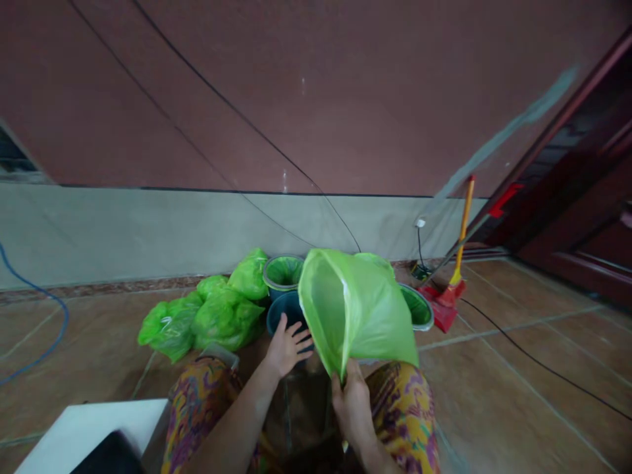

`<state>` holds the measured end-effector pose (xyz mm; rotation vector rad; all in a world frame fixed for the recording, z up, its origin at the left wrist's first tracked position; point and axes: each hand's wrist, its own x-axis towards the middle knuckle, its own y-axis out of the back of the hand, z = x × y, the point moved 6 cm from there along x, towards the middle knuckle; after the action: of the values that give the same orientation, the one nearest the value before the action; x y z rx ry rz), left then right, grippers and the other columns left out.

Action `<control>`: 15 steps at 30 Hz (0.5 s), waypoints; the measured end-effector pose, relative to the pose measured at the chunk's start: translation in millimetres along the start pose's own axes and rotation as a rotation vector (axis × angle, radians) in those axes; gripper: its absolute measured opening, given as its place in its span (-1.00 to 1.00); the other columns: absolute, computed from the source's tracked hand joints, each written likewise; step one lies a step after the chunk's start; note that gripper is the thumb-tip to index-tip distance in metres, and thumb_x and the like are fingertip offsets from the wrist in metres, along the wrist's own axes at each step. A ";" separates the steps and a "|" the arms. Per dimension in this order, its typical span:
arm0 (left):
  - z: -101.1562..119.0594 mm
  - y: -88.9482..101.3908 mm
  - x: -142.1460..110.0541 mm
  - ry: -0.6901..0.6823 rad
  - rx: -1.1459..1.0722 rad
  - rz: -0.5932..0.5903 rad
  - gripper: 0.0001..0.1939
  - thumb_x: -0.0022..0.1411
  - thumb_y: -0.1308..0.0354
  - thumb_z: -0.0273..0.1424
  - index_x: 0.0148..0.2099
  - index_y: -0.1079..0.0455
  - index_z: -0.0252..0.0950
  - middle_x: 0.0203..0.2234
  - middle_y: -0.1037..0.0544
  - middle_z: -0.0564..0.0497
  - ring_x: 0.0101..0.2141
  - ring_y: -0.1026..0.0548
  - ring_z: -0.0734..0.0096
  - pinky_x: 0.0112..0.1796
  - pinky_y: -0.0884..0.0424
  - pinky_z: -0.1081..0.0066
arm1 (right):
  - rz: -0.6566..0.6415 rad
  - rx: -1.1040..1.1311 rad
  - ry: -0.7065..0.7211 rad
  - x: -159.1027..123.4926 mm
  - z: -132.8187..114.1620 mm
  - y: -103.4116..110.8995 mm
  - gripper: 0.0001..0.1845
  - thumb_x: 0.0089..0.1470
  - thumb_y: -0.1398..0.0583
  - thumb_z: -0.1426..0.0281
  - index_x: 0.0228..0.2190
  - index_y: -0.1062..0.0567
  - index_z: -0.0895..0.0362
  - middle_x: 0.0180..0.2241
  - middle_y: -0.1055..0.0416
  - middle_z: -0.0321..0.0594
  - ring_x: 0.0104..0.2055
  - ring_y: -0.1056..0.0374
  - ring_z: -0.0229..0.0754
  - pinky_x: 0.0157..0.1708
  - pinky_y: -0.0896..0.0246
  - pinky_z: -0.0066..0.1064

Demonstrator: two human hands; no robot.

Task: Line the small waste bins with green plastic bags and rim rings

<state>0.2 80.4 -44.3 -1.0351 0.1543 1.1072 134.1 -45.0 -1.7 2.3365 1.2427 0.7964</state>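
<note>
A green plastic bag (380,316) is puffed out, its mouth turned toward the left. My right hand (353,398) pinches the lower edge of that mouth. Just left of the opening, my left hand (290,347) is spread with nothing in it. Behind the left hand stands a dark blue bin (284,309), partly covered by the bag and hand. Another bin (282,287) with a green liner sits behind it. To the right, a third lined bin (423,322) shows only in part past the bag.
Several filled green bags (224,316) lie left of the bins near the wall. A red dustpan (444,306) and a yellow-handled broom (464,227) stand at right. A blue hose (63,322) and a white board-like surface (93,428) are at left. A black cable (533,355) crosses the floor.
</note>
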 end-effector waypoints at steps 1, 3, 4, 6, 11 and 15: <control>-6.7 -3.1 3.8 0.027 0.059 0.069 -0.20 0.19 0.12 0.19 0.26 -0.10 -0.27 0.13 -0.35 -0.29 0.03 -0.44 0.04 -0.09 -0.38 0.16 | 0.009 0.007 -0.008 -0.6 1.3 0.6 -0.60 0.08 -0.06 0.40 -0.04 -0.41 0.21 -0.09 -0.48 0.05 -0.05 -0.43 -0.01 -0.05 -0.33 -0.23; -18.0 -8.1 11.6 0.064 0.170 0.197 -0.21 0.20 0.05 0.13 0.29 -0.06 -0.29 0.16 -0.31 -0.30 0.04 -0.43 0.07 -0.05 -0.35 0.19 | 0.010 0.025 -0.042 -0.5 2.4 2.8 -0.64 0.10 -0.03 0.40 -0.09 -0.44 0.21 -0.20 -0.52 0.00 -0.17 -0.47 -0.05 -0.14 -0.36 -0.28; -23.7 -12.5 15.9 0.083 0.216 0.217 -0.23 0.21 0.06 0.11 0.29 -0.07 -0.29 0.17 -0.31 -0.30 0.04 -0.43 0.08 -0.02 -0.33 0.18 | 0.006 0.031 -0.057 0.6 1.7 5.0 -0.66 0.11 -0.01 0.41 -0.13 -0.46 0.20 -0.26 -0.54 -0.04 -0.25 -0.48 -0.08 -0.20 -0.37 -0.30; -34.6 -25.9 24.9 0.112 0.303 0.173 -0.27 0.22 0.06 0.10 0.27 -0.12 -0.26 0.18 -0.30 -0.28 0.06 -0.41 0.07 0.03 -0.28 0.13 | 0.003 0.030 -0.078 6.6 -1.5 14.3 -0.68 0.13 0.02 0.40 -0.22 -0.49 0.17 -0.35 -0.54 -0.11 -0.36 -0.47 -0.12 -0.28 -0.36 -0.34; -46.4 -53.5 40.0 0.070 0.487 0.046 -0.45 0.25 -0.06 -0.07 0.20 -0.22 -0.22 0.21 -0.31 -0.21 0.10 -0.39 0.13 0.07 -0.25 0.16 | 0.194 0.024 -0.131 32.6 8.9 88.1 -0.69 0.12 -0.01 0.34 -0.21 -0.48 0.15 -0.31 -0.54 -0.13 -0.29 -0.47 -0.14 -0.25 -0.33 -0.38; -57.2 -51.0 46.9 0.118 0.513 0.026 -0.58 0.25 -0.10 -0.18 0.07 -0.32 -0.30 0.10 -0.43 -0.23 -0.01 -0.48 0.23 -0.06 -0.36 0.30 | 0.348 -0.092 -0.320 34.8 81.6 162.8 -0.60 0.12 -0.02 0.22 -0.14 -0.47 0.18 -0.30 -0.53 -0.09 -0.33 -0.46 -0.10 -0.27 -0.32 -0.33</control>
<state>84.5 65.7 -71.5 -0.6368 0.5192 0.9596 303.7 -108.7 37.6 2.5130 0.6645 0.5358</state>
